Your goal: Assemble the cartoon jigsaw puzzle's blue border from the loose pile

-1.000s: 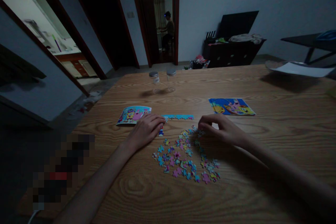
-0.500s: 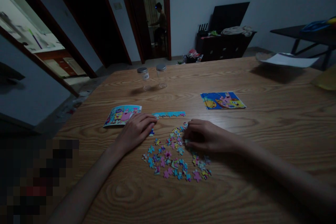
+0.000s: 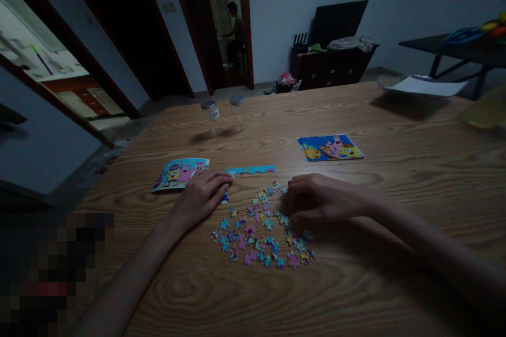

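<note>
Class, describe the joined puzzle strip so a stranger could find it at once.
On the wooden table, find the scattered pieces, then look just beyond them, near the left hand's fingertips. The strip is a narrow, mostly light-blue band, straight along its far edge and jagged along its near one. Unlike the loose pieces, it forms one row.

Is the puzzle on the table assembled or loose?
Partly assembled: a blue strip appears joined, while many puzzle pieces lie scattered on the table nearer the camera.
</note>
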The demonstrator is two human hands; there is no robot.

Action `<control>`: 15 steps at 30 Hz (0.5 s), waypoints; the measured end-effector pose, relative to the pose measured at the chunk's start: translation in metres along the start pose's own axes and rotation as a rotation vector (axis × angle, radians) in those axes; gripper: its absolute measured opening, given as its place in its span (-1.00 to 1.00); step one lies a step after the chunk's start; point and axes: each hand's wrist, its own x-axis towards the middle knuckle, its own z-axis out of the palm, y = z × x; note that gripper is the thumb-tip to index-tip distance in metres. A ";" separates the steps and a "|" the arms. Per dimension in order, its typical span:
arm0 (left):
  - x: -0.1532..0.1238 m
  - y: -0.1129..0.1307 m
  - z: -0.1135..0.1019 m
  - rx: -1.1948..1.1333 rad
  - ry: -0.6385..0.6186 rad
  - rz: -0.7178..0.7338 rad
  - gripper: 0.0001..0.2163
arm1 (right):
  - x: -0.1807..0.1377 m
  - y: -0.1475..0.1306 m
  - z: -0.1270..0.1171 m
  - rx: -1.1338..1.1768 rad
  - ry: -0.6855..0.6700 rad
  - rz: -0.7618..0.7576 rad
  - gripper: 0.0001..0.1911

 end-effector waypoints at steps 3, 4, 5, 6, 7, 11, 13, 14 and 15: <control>0.000 -0.001 0.000 -0.006 0.007 0.004 -0.81 | -0.001 -0.011 0.002 0.067 -0.082 -0.089 -0.90; 0.000 -0.001 0.001 -0.007 0.010 0.006 -0.82 | -0.001 -0.013 0.003 0.086 -0.113 -0.105 -0.88; 0.000 -0.001 0.001 -0.006 0.011 0.007 -0.82 | -0.002 -0.015 0.004 0.098 -0.135 -0.116 -0.84; 0.000 -0.001 0.001 -0.004 0.012 0.009 -0.82 | -0.002 -0.016 0.006 0.106 -0.149 -0.124 -0.81; 0.000 -0.001 0.001 -0.003 0.010 0.011 -0.82 | -0.002 -0.016 0.007 0.108 -0.153 -0.129 -0.77; 0.000 -0.001 0.001 -0.007 0.003 -0.003 -0.81 | -0.002 -0.013 0.012 0.097 -0.145 -0.125 -0.73; 0.000 0.000 0.000 -0.003 0.002 -0.018 -0.81 | -0.001 -0.012 0.014 0.094 -0.158 -0.096 -0.74; 0.001 0.000 0.000 0.003 0.006 -0.026 -0.81 | -0.001 -0.011 0.015 0.092 -0.162 -0.076 -0.74; 0.001 0.000 0.000 0.009 0.011 -0.034 -0.82 | -0.001 -0.011 0.016 0.091 -0.166 -0.052 -0.77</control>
